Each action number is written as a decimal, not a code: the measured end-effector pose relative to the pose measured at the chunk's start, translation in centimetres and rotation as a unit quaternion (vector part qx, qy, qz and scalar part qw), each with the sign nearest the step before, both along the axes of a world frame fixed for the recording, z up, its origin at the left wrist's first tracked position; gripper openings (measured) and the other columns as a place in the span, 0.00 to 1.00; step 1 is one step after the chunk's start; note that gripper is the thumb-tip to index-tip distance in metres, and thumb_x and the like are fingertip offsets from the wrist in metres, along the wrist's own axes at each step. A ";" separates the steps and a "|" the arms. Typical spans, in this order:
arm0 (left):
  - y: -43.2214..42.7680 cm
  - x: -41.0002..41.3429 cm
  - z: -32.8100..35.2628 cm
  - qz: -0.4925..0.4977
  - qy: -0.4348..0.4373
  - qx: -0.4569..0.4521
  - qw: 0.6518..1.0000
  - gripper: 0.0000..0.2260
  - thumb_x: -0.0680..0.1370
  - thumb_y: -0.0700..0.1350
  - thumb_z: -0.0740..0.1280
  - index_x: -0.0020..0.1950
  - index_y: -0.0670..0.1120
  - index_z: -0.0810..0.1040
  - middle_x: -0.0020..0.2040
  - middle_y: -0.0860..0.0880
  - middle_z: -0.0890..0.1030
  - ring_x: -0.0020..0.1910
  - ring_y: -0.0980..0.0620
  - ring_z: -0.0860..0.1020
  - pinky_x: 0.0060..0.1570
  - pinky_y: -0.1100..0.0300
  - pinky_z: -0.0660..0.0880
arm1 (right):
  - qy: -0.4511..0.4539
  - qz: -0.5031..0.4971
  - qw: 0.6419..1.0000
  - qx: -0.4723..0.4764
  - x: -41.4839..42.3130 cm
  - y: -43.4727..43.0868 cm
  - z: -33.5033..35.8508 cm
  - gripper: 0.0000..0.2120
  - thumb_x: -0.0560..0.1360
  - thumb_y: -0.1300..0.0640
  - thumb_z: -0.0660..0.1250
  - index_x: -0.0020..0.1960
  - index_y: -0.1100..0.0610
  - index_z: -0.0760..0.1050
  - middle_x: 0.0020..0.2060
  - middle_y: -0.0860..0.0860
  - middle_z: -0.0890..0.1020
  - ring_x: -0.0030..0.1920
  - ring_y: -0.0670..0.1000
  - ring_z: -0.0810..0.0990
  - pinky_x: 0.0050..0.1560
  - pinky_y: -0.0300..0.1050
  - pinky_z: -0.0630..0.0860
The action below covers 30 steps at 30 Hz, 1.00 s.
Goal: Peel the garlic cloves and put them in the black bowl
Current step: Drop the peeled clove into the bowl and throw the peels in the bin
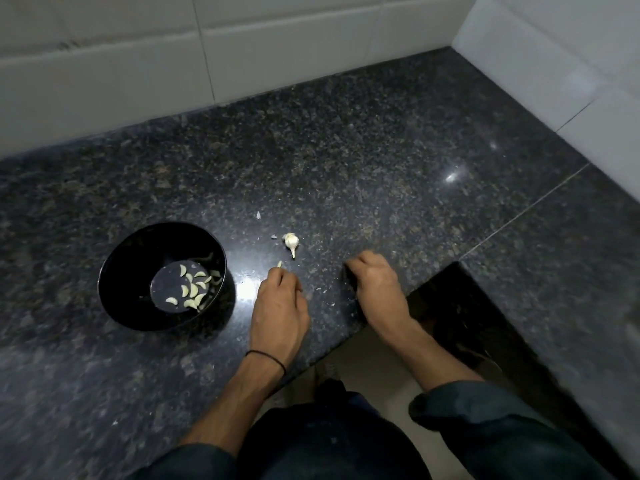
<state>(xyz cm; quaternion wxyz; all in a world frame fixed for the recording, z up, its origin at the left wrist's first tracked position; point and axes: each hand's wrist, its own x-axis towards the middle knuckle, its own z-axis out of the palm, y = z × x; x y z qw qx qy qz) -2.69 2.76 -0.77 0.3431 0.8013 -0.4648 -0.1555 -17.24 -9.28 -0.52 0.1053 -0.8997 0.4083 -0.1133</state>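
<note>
Several peeled cloves (191, 289) lie on the floor of the black bowl (116, 261), which stands on the speckled granite countertop (346, 150) to the outer side of the left hand, near it but not touching. Just beyond the left hand's fingertips, and between the two hands' lines of reach, a partly stripped garlic bulb (291, 240) lies on its side with its stalk pointing back toward the person. A small peel scrap (273, 236) sits just beside the bulb, and another peel flake (258, 215) lies farther out. Nothing stands between the left hand and the bowl. White wall tiles (277, 46) rise well beyond both hands.

The left hand (280, 299), with a thin black thread band (266, 358) on its wrist, pinches a small pale garlic clove (279, 264) at its fingertips, just above the counter. The right hand (374, 280) rests knuckles-up near the counter's inner corner, fingers curled under against the stone; whether anything is inside them cannot be told. Dark rolled sleeves (450, 407) cover both forearms.
</note>
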 end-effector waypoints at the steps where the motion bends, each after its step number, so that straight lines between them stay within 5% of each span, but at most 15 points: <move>1: 0.0 0.0 0.0 0.001 0.002 -0.001 1.000 0.03 0.75 0.35 0.66 0.43 0.42 0.75 0.47 0.46 0.74 0.44 0.45 0.74 0.45 0.49 0.72 | 0.016 0.010 1.000 -0.012 0.1 1.1 -0.3 0.16 0.74 0.71 0.64 0.59 0.63 0.79 0.52 0.57 0.78 0.52 0.57 0.76 0.50 0.50 0.78; 6: 0.2 0.0 -0.2 0.001 0.004 -0.008 1.000 0.04 0.75 0.35 0.66 0.44 0.43 0.75 0.47 0.47 0.74 0.45 0.46 0.73 0.46 0.51 0.71 | 0.036 0.027 0.998 -0.048 -0.7 3.2 -1.8 0.28 0.69 0.74 0.71 0.68 0.68 0.73 0.60 0.61 0.77 0.57 0.60 0.78 0.58 0.52 0.81; 12: -0.1 -0.1 0.0 0.005 -0.001 0.002 1.000 0.02 0.76 0.37 0.65 0.44 0.43 0.75 0.47 0.47 0.73 0.45 0.48 0.72 0.44 0.56 0.69 | 0.010 0.062 0.997 -0.047 -0.7 1.0 -0.7 0.17 0.76 0.62 0.54 0.56 0.62 0.79 0.49 0.55 0.79 0.48 0.55 0.75 0.44 0.51 0.80; 17: -0.1 0.1 0.0 -0.006 -0.001 -0.003 1.000 0.02 0.76 0.36 0.66 0.44 0.42 0.75 0.47 0.47 0.73 0.44 0.48 0.73 0.43 0.54 0.70 | 0.038 0.113 0.988 -0.093 -1.1 0.2 -1.3 0.13 0.77 0.64 0.58 0.56 0.61 0.78 0.51 0.55 0.78 0.49 0.55 0.75 0.46 0.49 0.80; 19: 0.0 0.2 0.0 -0.012 0.004 -0.009 1.000 0.02 0.76 0.36 0.66 0.44 0.42 0.75 0.47 0.48 0.73 0.44 0.49 0.73 0.43 0.55 0.70 | 0.002 0.085 0.995 -0.055 -1.1 -0.4 -1.2 0.09 0.76 0.67 0.65 0.54 0.60 0.78 0.49 0.54 0.78 0.49 0.54 0.76 0.48 0.49 0.78; 21: 0.1 0.4 0.0 -0.016 0.021 -0.018 0.999 0.03 0.77 0.36 0.65 0.44 0.42 0.75 0.48 0.49 0.73 0.43 0.50 0.73 0.43 0.57 0.71 | -0.128 -0.031 0.989 0.066 -0.8 -0.9 -0.5 0.07 0.75 0.67 0.68 0.50 0.58 0.81 0.46 0.50 0.81 0.47 0.50 0.78 0.49 0.43 0.76; 25: 0.3 0.6 -0.1 -0.004 0.069 -0.035 0.997 0.04 0.78 0.36 0.65 0.45 0.44 0.76 0.50 0.51 0.72 0.43 0.53 0.75 0.46 0.59 0.73 | -0.388 -0.282 0.807 0.346 -1.2 -2.2 0.6 0.08 0.74 0.67 0.72 0.44 0.55 0.85 0.38 0.50 0.86 0.38 0.47 0.81 0.42 0.40 0.77; 30: -0.1 -0.8 0.5 -0.002 0.074 -0.059 0.996 0.04 0.78 0.36 0.66 0.46 0.44 0.76 0.50 0.50 0.73 0.44 0.53 0.76 0.47 0.58 0.75 | -0.520 -0.304 0.640 0.477 -4.1 -1.8 1.9 0.07 0.74 0.72 0.70 0.46 0.62 0.83 0.39 0.52 0.85 0.40 0.48 0.83 0.45 0.36 0.81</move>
